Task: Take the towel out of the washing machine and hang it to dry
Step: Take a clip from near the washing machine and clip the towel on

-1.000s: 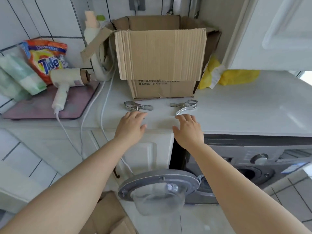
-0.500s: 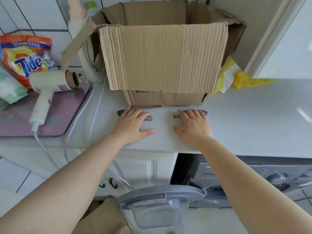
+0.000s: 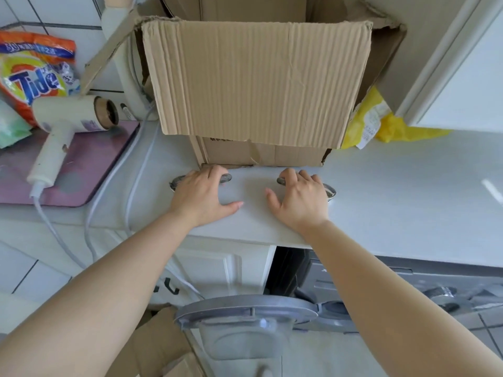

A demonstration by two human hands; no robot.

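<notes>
Two metal clothes clips lie on the white countertop [image 3: 408, 202] in front of a cardboard box. My left hand [image 3: 202, 197] covers the left clip [image 3: 174, 184], fingers bent over it and thumb spread to the right. The fingers of my right hand [image 3: 298, 201] curl over the right clips [image 3: 330, 190], with the thumb spread to the left. Below the counter stands the grey washing machine [image 3: 408, 287]; its round door [image 3: 245, 314] hangs open toward me. No towel is in sight, and the drum's inside is hidden.
The open cardboard box [image 3: 255, 83] stands just behind my hands. At the left, a hair dryer [image 3: 68, 118] lies on a pink board [image 3: 89, 175] beside a Tide bag [image 3: 32, 77], with cables trailing off the edge. A yellow bag [image 3: 381, 126] sits at the back right.
Both hands reached forward from the counter edge onto the clips, and their fingers have bent over them. The view has moved closer and tilted down.
</notes>
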